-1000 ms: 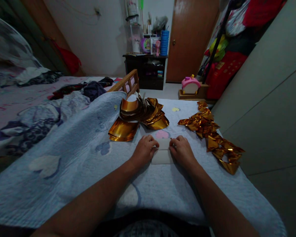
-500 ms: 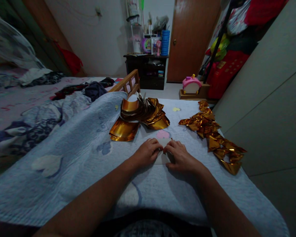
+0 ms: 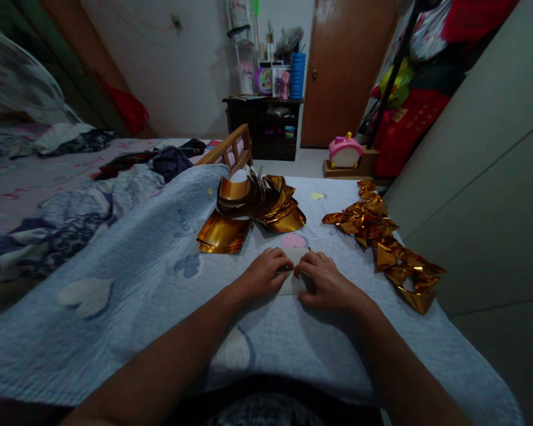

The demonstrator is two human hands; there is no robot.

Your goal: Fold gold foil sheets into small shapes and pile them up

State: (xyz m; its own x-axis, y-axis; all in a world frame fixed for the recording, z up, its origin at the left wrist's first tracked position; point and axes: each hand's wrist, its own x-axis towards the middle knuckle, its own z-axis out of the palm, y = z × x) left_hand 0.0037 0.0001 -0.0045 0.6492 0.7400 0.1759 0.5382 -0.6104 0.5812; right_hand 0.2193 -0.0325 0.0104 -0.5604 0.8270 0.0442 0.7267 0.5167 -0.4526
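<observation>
A small sheet of paper (image 3: 293,286) lies pale side up on the blue quilt, partly covered by both hands. My left hand (image 3: 267,272) rests on its left side, fingers curled with the tips pressed on the paper. From the right, my right hand (image 3: 324,279) grips the sheet, its fingers bent and the thumb near the lower edge. The fingertips of the two hands nearly meet at the middle. Beyond them is a fanned stack of gold foil paper sheets (image 3: 225,232). Folded gold foil pieces (image 3: 368,222) lie in a row to the right.
A quilt (image 3: 160,284) with heart patterns covers the surface under my hands. A wooden rail (image 3: 224,148) stands behind the stack. Rumpled bedding lies on the left, and a pale cabinet panel (image 3: 484,195) borders the right. A pink toy (image 3: 345,152) sits on a box farther back.
Almost nothing differs. Both hands stay on the paper in nearly the same place, and the gold sheets and folded pieces have not moved.
</observation>
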